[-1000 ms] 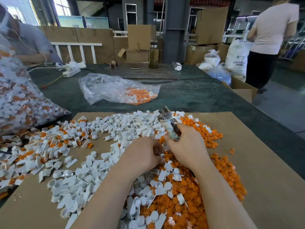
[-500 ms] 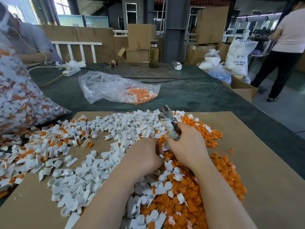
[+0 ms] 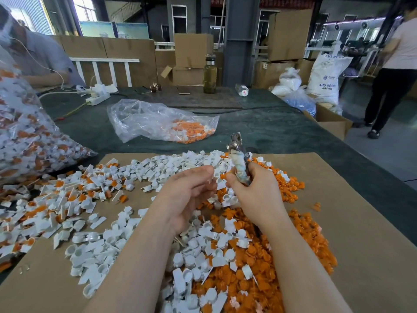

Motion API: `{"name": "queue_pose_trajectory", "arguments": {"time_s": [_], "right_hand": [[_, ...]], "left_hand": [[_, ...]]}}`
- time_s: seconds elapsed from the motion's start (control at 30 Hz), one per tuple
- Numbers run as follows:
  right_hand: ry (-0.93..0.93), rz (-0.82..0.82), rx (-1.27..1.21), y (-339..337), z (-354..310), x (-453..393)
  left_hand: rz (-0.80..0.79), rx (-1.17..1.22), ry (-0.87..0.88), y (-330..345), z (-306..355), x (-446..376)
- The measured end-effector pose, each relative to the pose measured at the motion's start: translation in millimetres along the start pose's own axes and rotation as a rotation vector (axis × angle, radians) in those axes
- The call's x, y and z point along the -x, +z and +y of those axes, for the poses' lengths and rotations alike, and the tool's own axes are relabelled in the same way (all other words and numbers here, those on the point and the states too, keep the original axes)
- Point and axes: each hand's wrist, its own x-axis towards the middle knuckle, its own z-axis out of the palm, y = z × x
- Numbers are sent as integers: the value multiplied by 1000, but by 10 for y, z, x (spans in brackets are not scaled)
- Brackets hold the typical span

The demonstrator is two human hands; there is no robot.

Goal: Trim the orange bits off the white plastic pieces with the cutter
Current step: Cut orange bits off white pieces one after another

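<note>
Covering the cardboard sheet [image 3: 352,222], white plastic pieces [image 3: 108,251] and orange bits [image 3: 300,251] are heaped nearest. Above them, the cutter [image 3: 239,162] is gripped by the right hand [image 3: 255,195]; the left hand [image 3: 189,195] is loosely curled, its contents hidden. Farther off, a clear bag [image 3: 158,120] is seen.

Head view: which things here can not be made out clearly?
- Cutter: handles hidden inside the right hand; blade tips too blurred to tell open or closed.
- Left hand: curled fingers hide whether it holds a white piece.
- Clear bag of pieces: cut off by the left edge.
</note>
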Motion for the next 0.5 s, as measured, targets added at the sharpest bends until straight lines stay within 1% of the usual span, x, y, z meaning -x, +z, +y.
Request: {"name": "queue_pose_trajectory", "arguments": {"time_s": [0.13,0.27,0.43,0.5], "right_hand": [[-10,10,-33,10,-7,5],[-58,50,-22,12,-16,28],[-105,90,17,39,-61,54],[-110,120,37,44,-73,65]], "left_hand": [[25,-51,52,13,-19,-5],[92,-93,105,50,-35,-10],[232,-175,229,97,-46,4],[246,-170,253,101,-36,15]]}}
